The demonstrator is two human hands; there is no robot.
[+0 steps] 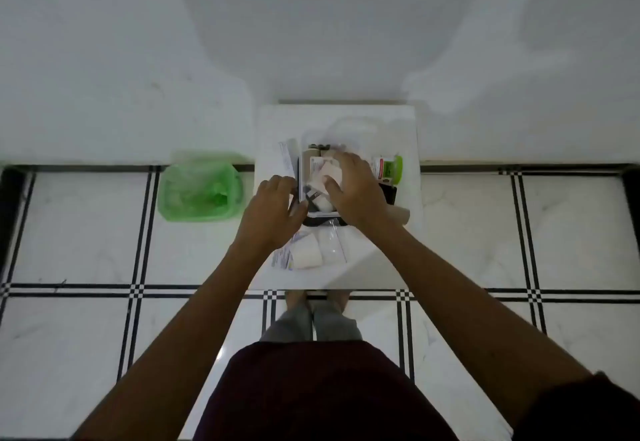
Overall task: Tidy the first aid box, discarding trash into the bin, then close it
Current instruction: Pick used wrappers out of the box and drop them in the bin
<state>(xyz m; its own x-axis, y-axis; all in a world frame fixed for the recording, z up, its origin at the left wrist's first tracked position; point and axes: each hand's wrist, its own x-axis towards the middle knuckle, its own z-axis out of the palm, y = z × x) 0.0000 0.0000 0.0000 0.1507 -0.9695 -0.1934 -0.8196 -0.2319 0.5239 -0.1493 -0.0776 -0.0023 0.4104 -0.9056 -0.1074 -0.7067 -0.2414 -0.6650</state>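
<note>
A clear plastic first aid box point(304, 149) stands open on a small white table point(394, 253), with its lid point(353, 127) tipped back behind it. Beige bandage rolls and small packs fill the box. My right hand point(356, 191) rests inside it, fingers pressed down on a pale flat pack point(323, 172). My left hand point(273, 205) holds the box's left wall near its front corner. A green bin point(199, 191) lined with a bag sits on the floor to the left of the table.
A green-capped bottle point(389, 167) and a dark item point(391, 193) lie right of the box. A leaflet point(287, 158) lies at its left. A white bandage roll point(306, 255), a clear bag point(332, 248) and blister strips lie in front. My feet stand under the table's front edge.
</note>
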